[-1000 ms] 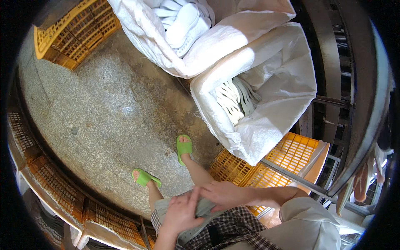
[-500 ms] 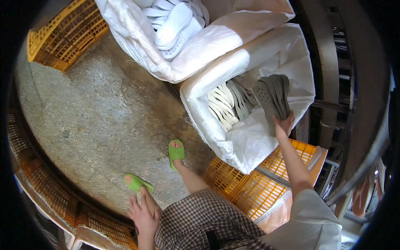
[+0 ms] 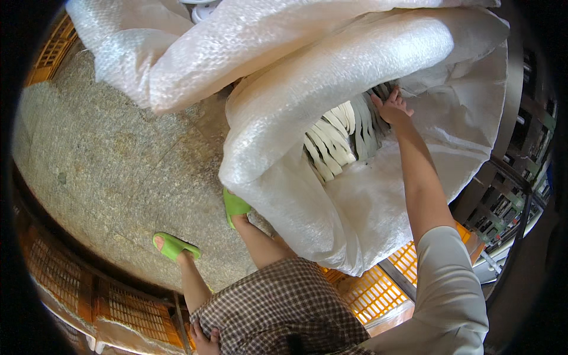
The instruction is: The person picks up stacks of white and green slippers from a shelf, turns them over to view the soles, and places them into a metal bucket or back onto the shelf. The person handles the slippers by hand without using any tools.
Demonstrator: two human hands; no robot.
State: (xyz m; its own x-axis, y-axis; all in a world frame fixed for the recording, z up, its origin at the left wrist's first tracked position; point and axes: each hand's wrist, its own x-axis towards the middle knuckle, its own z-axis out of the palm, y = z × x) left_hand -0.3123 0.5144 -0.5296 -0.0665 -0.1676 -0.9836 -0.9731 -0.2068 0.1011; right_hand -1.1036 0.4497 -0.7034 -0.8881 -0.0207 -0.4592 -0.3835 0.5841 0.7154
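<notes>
My right hand (image 3: pixel 394 110) reaches deep into a large white woven sack (image 3: pixel 284 109), its fingers apart at the far end of a row of shoes. Cream clogs (image 3: pixel 330 141) stand packed on edge there, with grey-green clogs (image 3: pixel 365 127) beside them. Darker grey clogs (image 3: pixel 384 90) lie at the fingertips, mostly hidden by the hand and the sack's rolled rim. Low in the view, my left hand (image 3: pixel 204 341) rests against the checked cloth (image 3: pixel 266 302) over my thigh, its fingers stretched out.
A second white sack (image 3: pixel 195 65) adjoins at the far left, with a bit of white shoe (image 3: pixel 204 10) showing. Yellow crates (image 3: pixel 376 293) stand below the near sack; more crates (image 3: pixel 136 310) line the left edge. Dark metal racking (image 3: pixel 520 124) is at the right.
My right hand has carried the stack of dark grey clogs down into the sack and its fingers have spread. My left hand has dropped onto my thigh. The view has moved closer to the sack.
</notes>
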